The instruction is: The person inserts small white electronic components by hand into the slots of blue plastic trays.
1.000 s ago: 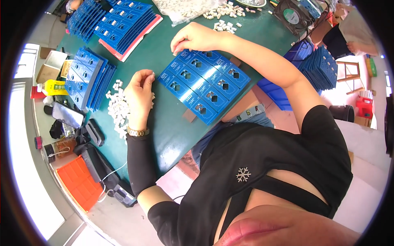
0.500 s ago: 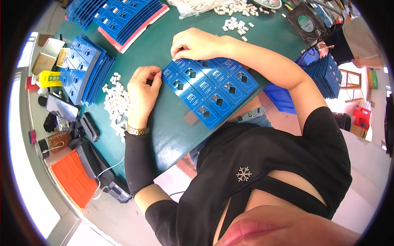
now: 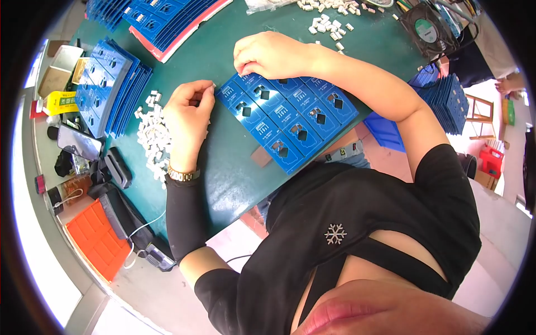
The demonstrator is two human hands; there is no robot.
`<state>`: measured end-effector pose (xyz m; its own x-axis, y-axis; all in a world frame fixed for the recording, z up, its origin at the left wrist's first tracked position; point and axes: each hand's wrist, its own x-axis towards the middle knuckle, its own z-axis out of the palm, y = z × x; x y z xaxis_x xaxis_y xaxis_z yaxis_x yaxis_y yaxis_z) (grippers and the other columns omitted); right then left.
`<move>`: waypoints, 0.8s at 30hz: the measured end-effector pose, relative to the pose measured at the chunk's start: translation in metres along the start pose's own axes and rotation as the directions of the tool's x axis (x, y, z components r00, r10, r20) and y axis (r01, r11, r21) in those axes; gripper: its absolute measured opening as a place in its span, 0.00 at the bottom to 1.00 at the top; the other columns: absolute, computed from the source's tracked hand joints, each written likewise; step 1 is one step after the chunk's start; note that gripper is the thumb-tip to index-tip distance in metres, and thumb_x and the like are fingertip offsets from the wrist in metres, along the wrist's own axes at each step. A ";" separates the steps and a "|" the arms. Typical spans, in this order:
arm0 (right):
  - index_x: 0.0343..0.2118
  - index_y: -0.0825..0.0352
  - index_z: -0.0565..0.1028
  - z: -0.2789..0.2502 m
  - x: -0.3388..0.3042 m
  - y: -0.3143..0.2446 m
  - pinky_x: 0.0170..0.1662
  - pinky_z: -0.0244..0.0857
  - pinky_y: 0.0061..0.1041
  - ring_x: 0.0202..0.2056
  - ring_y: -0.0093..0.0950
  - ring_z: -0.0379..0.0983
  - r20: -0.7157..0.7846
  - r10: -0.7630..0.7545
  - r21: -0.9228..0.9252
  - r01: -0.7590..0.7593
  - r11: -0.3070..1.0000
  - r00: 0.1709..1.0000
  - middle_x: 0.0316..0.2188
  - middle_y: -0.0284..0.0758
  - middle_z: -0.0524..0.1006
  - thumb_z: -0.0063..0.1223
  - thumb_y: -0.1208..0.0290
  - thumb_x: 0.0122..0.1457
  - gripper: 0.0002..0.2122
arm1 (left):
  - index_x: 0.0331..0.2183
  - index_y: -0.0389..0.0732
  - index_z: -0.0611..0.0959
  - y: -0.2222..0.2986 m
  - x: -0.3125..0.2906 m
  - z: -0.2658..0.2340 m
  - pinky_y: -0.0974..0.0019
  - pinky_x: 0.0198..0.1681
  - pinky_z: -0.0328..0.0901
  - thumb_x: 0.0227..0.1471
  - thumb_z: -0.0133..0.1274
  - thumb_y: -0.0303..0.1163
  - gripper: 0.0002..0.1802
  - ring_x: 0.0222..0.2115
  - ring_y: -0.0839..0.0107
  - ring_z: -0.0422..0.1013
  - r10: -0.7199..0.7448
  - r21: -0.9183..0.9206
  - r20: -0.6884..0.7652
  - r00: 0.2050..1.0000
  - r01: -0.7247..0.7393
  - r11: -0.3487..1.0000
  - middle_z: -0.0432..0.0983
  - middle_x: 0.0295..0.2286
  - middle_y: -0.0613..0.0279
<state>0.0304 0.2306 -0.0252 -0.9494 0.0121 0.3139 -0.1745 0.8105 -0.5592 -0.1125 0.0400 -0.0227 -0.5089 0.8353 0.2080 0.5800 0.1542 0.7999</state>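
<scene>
Both hands are up on the green surface (image 3: pixel 223 162), working at the far edge of a blue panel of circuit boards (image 3: pixel 287 117) that lies flat and slanted across the middle of the frame. The left hand (image 3: pixel 187 120) sits at the panel's upper left corner, its fingers (image 3: pixel 207 89) curled in close and pinched narrow on what looks like a small white connector (image 3: pixel 214 85), right against the board's corner. It is too small to tell whether it is seated or just touching. The right hand (image 3: pixel 268 53) arches over the panel's top edge, knuckles up, fingers tucked under and pressed down on the board. I cannot tell if anything is held beneath them. To my eye it steadies the panel so it won't slide.

Just left of the left hand, within easy reach, lies a loose pile of white connectors (image 3: pixel 151 131), touching the wrist area near a gold wristwatch (image 3: pixel 181 175). More white connectors (image 3: pixel 329 25) are scattered at the top of the frame. Stacks of blue boards (image 3: pixel 111 84) stand at the upper left, another stack (image 3: pixel 167 17) along the top edge, kept clear of the working patch. A phone (image 3: pixel 78 142), an orange case (image 3: pixel 95 237) and a small fan (image 3: pixel 427 28) ring the edges.
</scene>
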 end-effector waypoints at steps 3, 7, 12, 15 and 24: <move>0.28 0.66 0.78 0.001 0.006 -0.001 0.38 0.67 0.30 0.34 0.34 0.73 0.043 0.155 0.005 -0.155 0.988 0.987 0.31 0.35 0.75 0.55 0.76 0.52 0.02 | 0.34 0.37 0.84 0.003 0.000 0.002 0.80 0.31 0.66 0.51 0.60 0.25 0.06 0.26 0.85 0.71 -0.137 -0.093 0.019 0.990 0.138 0.986 0.78 0.26 0.69; 0.27 0.65 0.75 0.005 0.003 -0.004 0.36 0.67 0.31 0.33 0.34 0.73 0.028 0.164 -0.023 -0.163 0.986 0.986 0.29 0.34 0.73 0.55 0.75 0.51 0.02 | 0.30 0.38 0.85 0.008 0.000 0.005 0.76 0.24 0.65 0.46 0.60 0.23 0.05 0.19 0.80 0.69 0.055 0.102 0.056 0.997 -0.061 0.993 0.78 0.26 0.64; 0.28 0.64 0.74 0.006 -0.004 0.000 0.38 0.67 0.31 0.33 0.34 0.73 -0.022 0.138 0.046 -0.137 0.990 0.990 0.29 0.34 0.73 0.55 0.74 0.52 0.02 | 0.29 0.38 0.85 0.010 0.000 0.008 0.75 0.23 0.64 0.46 0.60 0.23 0.04 0.18 0.79 0.68 0.123 0.142 0.047 0.991 -0.128 0.981 0.77 0.25 0.64; 0.28 0.66 0.75 0.007 -0.004 0.000 0.38 0.67 0.30 0.33 0.33 0.73 0.013 0.152 0.062 -0.152 0.986 0.988 0.29 0.35 0.74 0.55 0.73 0.53 0.03 | 0.29 0.38 0.84 0.012 -0.002 0.011 0.74 0.24 0.65 0.46 0.60 0.22 0.04 0.18 0.78 0.69 0.139 0.151 0.038 0.990 -0.143 0.978 0.77 0.25 0.64; 0.32 0.68 0.79 -0.004 -0.005 0.002 0.34 0.67 0.24 0.29 0.26 0.73 0.053 0.156 0.234 -0.164 0.958 0.986 0.28 0.35 0.76 0.57 0.71 0.54 0.06 | 0.28 0.37 0.84 0.011 -0.002 0.010 0.75 0.26 0.67 0.45 0.61 0.22 0.03 0.20 0.78 0.72 0.151 0.114 0.053 0.987 -0.156 0.981 0.78 0.26 0.63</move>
<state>0.0354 0.2342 -0.0246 -0.9775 0.1071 0.1818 -0.0727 0.6380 -0.7666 -0.0981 0.0453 -0.0199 -0.3817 0.8756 0.2962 0.7210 0.0815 0.6882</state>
